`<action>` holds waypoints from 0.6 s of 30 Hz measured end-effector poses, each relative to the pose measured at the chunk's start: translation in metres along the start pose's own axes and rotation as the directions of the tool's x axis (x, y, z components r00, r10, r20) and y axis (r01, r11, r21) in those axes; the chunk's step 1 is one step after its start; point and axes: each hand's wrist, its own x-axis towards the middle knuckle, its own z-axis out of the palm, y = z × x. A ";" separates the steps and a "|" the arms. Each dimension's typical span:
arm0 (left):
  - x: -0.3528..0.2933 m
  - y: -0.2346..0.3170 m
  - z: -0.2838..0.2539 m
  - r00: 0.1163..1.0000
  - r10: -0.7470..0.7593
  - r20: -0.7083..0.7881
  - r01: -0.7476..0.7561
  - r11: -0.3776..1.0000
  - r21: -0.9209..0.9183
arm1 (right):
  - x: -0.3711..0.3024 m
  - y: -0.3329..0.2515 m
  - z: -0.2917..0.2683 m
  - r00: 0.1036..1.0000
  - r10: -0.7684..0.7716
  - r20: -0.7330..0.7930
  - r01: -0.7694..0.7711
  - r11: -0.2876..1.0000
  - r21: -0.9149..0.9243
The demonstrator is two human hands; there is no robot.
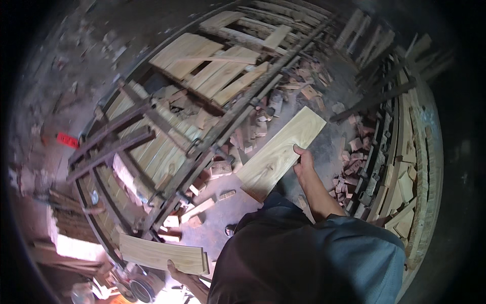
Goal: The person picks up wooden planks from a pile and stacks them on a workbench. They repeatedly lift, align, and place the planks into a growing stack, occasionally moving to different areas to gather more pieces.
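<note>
I'd steady the knotty, pale, rectangular wooden board (276,157) my right hand (305,164) clamps, left hand (180,276) clamping a long, pale wooden plank (157,253) left of that board.

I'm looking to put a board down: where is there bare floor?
One bare strip of floor lies between the board in the right hand and the scrap heap at right. A smaller patch lies between the foot and the offcuts at left. It is crowded along the long dark rail at left.
</note>
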 end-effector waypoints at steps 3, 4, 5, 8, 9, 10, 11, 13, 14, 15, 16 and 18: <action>-0.003 -0.006 0.095 0.986 0.016 0.165 -0.014 1.000 -0.010 | 0.046 -0.035 -0.035 0.998 -0.050 -0.044 0.054 0.994 0.096; 0.011 -0.012 0.116 0.971 -0.035 0.235 0.046 0.998 -0.041 | 0.056 -0.046 -0.041 0.997 -0.064 -0.051 0.070 0.990 0.122; 0.017 -0.016 0.133 0.957 -0.031 0.288 0.038 0.999 -0.018 | 0.066 -0.059 -0.051 0.995 -0.050 -0.085 0.063 0.987 0.146; 0.018 -0.042 0.244 0.944 -0.061 0.325 0.055 0.998 0.028 | 0.103 -0.105 -0.088 0.990 -0.041 -0.138 0.070 0.974 0.214; 0.014 -0.050 0.275 0.950 -0.074 0.305 0.064 0.997 0.041 | 0.099 -0.127 -0.086 0.988 -0.034 -0.153 0.067 0.974 0.217; 0.015 -0.059 0.303 0.925 -0.128 0.357 0.115 0.992 0.057 | 0.108 -0.140 -0.096 0.984 -0.088 -0.153 0.125 0.961 0.249; 0.011 -0.069 0.333 0.922 -0.135 0.362 0.119 0.991 0.066 | 0.120 -0.150 -0.110 0.978 -0.141 -0.150 0.179 0.944 0.277; 0.013 -0.089 0.379 0.922 -0.121 0.369 0.094 0.991 0.091 | 0.123 -0.168 -0.114 0.979 -0.185 -0.079 0.201 0.920 0.336; 0.024 -0.105 0.397 0.918 -0.116 0.380 0.083 0.991 0.100 | 0.124 -0.177 -0.118 0.974 -0.209 -0.087 0.226 0.914 0.337; 0.031 -0.114 0.415 0.883 -0.169 0.438 0.123 0.984 0.130 | 0.127 -0.186 -0.124 0.969 -0.231 -0.091 0.249 0.908 0.336; 0.027 -0.127 0.440 0.879 -0.183 0.440 0.143 0.982 0.123 | 0.131 -0.196 -0.134 0.961 -0.258 -0.096 0.275 0.903 0.329; 0.024 -0.149 0.490 0.852 -0.206 0.482 0.146 0.976 0.160 | 0.145 -0.208 -0.154 0.962 -0.148 -0.230 0.228 0.898 0.377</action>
